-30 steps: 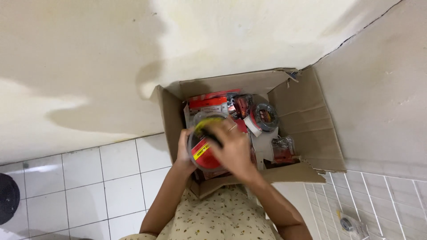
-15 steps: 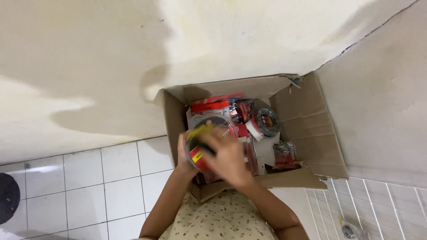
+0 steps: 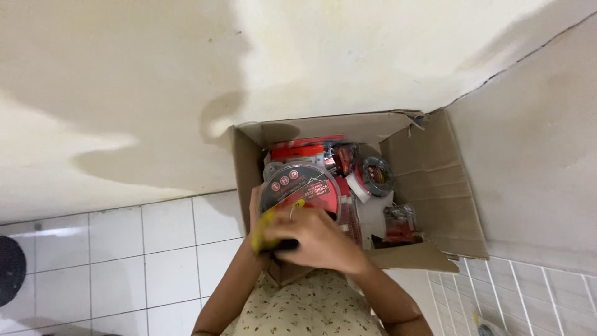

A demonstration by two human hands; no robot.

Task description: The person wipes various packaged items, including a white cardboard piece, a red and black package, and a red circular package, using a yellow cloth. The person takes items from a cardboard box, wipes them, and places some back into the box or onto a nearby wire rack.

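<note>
An open cardboard box (image 3: 435, 162) stands on the white tiled floor against the wall. In it lie several red and black packaged items. Both my hands hold a round disc pack (image 3: 300, 185) with a dark face and a red and yellow label, over the box's near left side. My left hand (image 3: 256, 218) grips its left edge, mostly hidden behind it. My right hand (image 3: 317, 236) covers its lower part, fingers curled over it.
A roll of grey tape (image 3: 376, 175) and small red packs (image 3: 399, 225) lie in the box's right half. The box's right flap (image 3: 448, 186) stands open. A dark round object (image 3: 9, 267) sits at the left edge of the floor.
The disc pack has tilted up, so its dark printed face now shows. My right hand has slid down to its lower edge. The view has shifted slightly.
</note>
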